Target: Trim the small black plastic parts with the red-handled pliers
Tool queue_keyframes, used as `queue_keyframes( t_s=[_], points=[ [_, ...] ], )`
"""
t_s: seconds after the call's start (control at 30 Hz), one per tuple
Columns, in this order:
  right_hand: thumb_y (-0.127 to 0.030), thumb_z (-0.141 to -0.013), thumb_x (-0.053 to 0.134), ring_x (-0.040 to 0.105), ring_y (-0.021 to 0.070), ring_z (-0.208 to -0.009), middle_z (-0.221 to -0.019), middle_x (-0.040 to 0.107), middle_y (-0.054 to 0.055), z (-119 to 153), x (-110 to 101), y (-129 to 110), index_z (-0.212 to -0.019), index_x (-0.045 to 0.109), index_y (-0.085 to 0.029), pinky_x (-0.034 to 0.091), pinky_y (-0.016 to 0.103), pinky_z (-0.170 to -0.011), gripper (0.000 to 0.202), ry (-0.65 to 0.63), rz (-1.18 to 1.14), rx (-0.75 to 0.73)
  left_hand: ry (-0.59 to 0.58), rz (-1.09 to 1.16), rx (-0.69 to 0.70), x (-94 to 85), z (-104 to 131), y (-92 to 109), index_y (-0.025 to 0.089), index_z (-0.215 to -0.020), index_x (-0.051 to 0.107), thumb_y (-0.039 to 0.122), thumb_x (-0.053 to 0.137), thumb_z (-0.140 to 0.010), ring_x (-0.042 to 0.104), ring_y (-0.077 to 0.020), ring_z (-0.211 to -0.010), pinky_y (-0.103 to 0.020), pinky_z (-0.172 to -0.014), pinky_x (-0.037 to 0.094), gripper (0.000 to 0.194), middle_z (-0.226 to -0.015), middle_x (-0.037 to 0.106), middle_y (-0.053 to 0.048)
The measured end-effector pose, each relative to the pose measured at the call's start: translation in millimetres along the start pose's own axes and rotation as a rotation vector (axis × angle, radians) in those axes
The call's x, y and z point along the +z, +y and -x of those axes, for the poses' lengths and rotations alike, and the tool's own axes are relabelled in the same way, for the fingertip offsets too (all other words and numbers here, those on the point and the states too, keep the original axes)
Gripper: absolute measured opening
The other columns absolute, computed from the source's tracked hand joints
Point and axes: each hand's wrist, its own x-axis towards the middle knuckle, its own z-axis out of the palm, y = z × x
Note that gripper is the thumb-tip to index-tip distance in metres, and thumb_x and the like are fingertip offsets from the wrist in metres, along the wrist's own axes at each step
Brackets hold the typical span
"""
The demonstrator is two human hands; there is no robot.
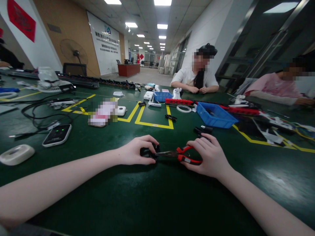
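My left hand [137, 151] pinches a small black part [145, 151] just above the green table [137, 196]; its exact kind is hard to make out. A pair of needle-nose pliers [180, 154] with red and black handles is in my right hand [209, 155], whose fingers wrap round the handles. The thin jaws point left, and their tips meet the black part at my left fingertips. Whether the jaws grip it is hidden. Just beyond my right hand lie black pieces [203, 130].
A blue bin [215, 115] stands beyond my right hand. A small black piece [170, 117] lies by yellow tape [155, 125]. On the left are a phone-like device [57, 135], a white oval object [17, 154] and black cables [31, 113]. Two people sit across the table on the right.
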Motion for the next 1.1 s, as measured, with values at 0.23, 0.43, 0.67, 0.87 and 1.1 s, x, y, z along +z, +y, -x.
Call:
queue_keyframes(
  t_s=[0.23, 0.43, 0.67, 0.87, 1.1],
  points=[
    [-0.054, -0.080, 0.068, 0.068, 0.0276, -0.083, -0.086, 0.071, 0.010, 0, 0, 1, -0.102, 0.063, -0.016, 0.043, 0.053, -0.101, 0.044, -0.002, -0.004, -0.013, 0.007, 0.014, 0.011, 0.4, 0, 3, 0.017, -0.093, 0.072, 0.026, 0.080, -0.081, 0.061, -0.0255, -0.119, -0.042, -0.104, 0.049, 0.017, -0.129, 0.061, -0.010],
    [-0.056, -0.081, 0.065, 0.068, 0.0266, -0.082, -0.088, 0.072, 0.008, 2, 6, 3, -0.102, 0.062, -0.019, 0.042, 0.053, -0.100, 0.042, -0.034, -0.083, 0.033, 0.001, 0.005, 0.026, -0.3, 0, 3, 0.017, -0.093, 0.072, 0.027, 0.080, -0.081, 0.060, -0.0257, -0.121, -0.043, -0.105, 0.048, 0.018, -0.131, 0.060, -0.010],
    [-0.056, -0.079, 0.067, 0.068, 0.0263, -0.082, -0.088, 0.073, 0.007, 4, 10, 4, -0.101, 0.063, -0.020, 0.041, 0.053, -0.102, 0.042, -0.084, -0.137, 0.077, -0.025, -0.003, 0.036, 0.1, 1, 3, 0.017, -0.092, 0.069, 0.027, 0.080, -0.081, 0.058, -0.0276, -0.125, -0.045, -0.107, 0.047, 0.018, -0.132, 0.059, -0.010],
    [-0.055, -0.079, 0.066, 0.068, 0.0253, -0.080, -0.087, 0.074, 0.007, 3, 10, 2, -0.099, 0.064, -0.021, 0.043, 0.053, -0.098, 0.040, -0.139, -0.177, 0.118, -0.046, -0.006, 0.029, 0.1, 1, 3, 0.017, -0.092, 0.067, 0.025, 0.079, -0.081, 0.058, -0.0280, -0.125, -0.046, -0.107, 0.047, 0.018, -0.133, 0.058, -0.011],
    [-0.054, -0.079, 0.067, 0.069, 0.0238, -0.077, -0.085, 0.074, 0.006, -3, 5, -2, -0.098, 0.064, -0.021, 0.045, 0.051, -0.096, 0.037, -0.206, -0.189, 0.139, -0.041, -0.012, 0.017, 1.0, 0, 1, 0.017, -0.101, 0.063, 0.026, 0.080, -0.081, 0.060, -0.0258, -0.119, -0.041, -0.100, 0.051, 0.028, -0.131, 0.059, -0.011]
  ],
)
